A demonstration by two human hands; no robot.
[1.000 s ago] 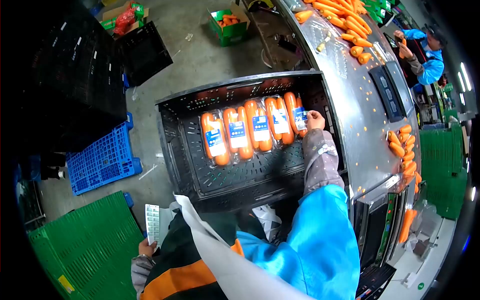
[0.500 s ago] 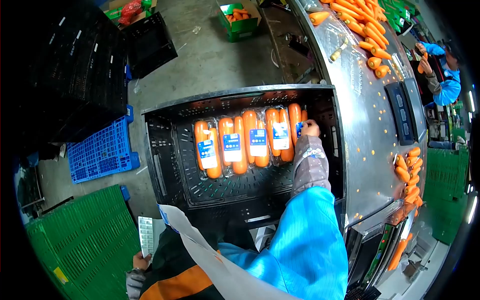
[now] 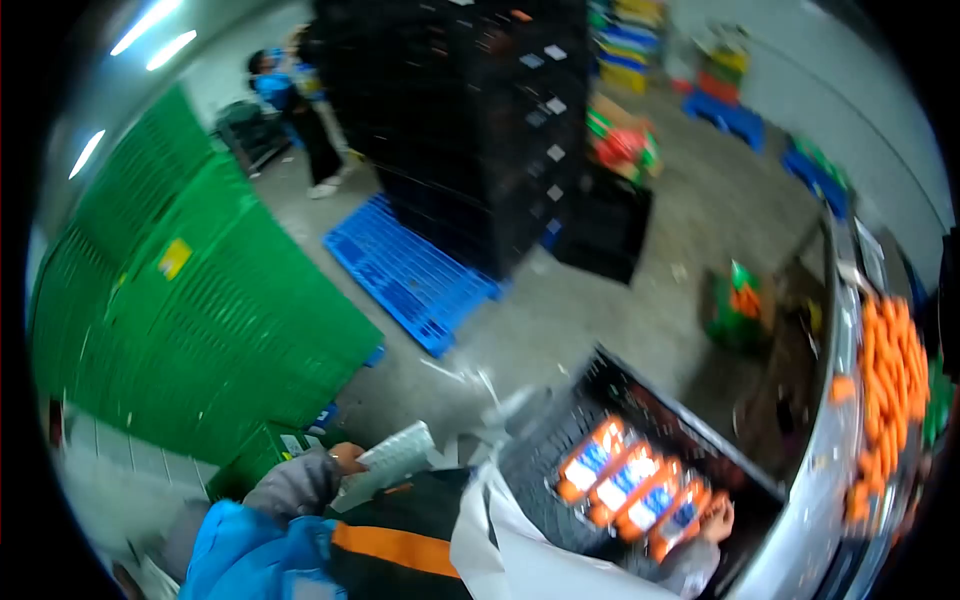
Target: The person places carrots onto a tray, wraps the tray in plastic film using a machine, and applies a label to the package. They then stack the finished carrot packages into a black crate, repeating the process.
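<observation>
My left hand (image 3: 347, 458) is closed on a white sheet of labels (image 3: 395, 462), held out at my left side. Low on the right, several clear packs of carrots (image 3: 630, 482) with blue-and-white labels lie side by side in a black crate (image 3: 690, 420). My right hand (image 3: 717, 520) is inside the crate, at the rightmost carrot pack (image 3: 682, 520). Motion blur smears its fingers, so whether they grip the pack cannot be made out. A white sheet-like strip (image 3: 490, 535) hangs in front of my body, partly covering the crate's near side.
Loose carrots (image 3: 890, 380) lie on the metal table (image 3: 815, 460) at right. Green crates (image 3: 215, 310) stand left, beside a blue pallet (image 3: 410, 275) and tall black crates (image 3: 450, 130). A green box (image 3: 735, 315) sits on the floor. Another person (image 3: 300, 115) stands far back.
My view has swung left and up, so the crate now appears lower right and tilted. The label sheet is raised higher in my left hand. My right hand stays at the end carrot pack.
</observation>
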